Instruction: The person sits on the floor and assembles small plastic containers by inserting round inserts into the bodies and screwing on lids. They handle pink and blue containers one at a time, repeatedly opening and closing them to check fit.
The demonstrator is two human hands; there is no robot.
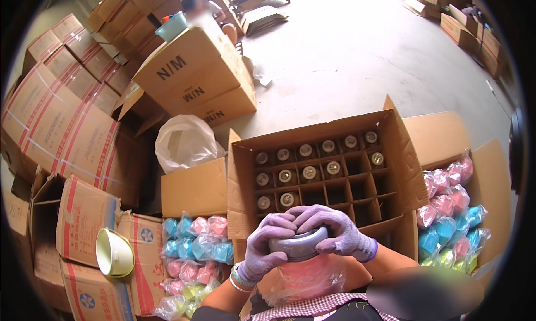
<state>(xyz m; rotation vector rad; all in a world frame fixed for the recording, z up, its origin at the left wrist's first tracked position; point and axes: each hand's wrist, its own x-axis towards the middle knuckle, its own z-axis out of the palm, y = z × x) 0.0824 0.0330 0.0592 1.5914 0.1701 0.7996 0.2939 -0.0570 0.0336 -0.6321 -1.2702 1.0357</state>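
Note:
Both hands wear purple gloves and come together close to my body. My left hand (268, 243) and my right hand (336, 229) are curled round the rim of a grey round lid-like piece (298, 247), one on each side. Directly beneath it is a pink patterned container (310, 273) in clear plastic wrap, against my checked apron (318, 305). Whether the grey piece is joined to the pink one is hard to see. Just beyond my hands stands an open divided carton (324, 125) with several glass-topped pieces (305, 150) upright in its cells; other cells look dark.
Open cartons of plastic-wrapped pink, blue and green pieces stand left (192, 247) and right (444, 203). A pale bucket (115, 253) sits on boxes at left. A white-lined bin (187, 142) and stacked cartons (195, 69) are farther back, with another person (204, 13) behind.

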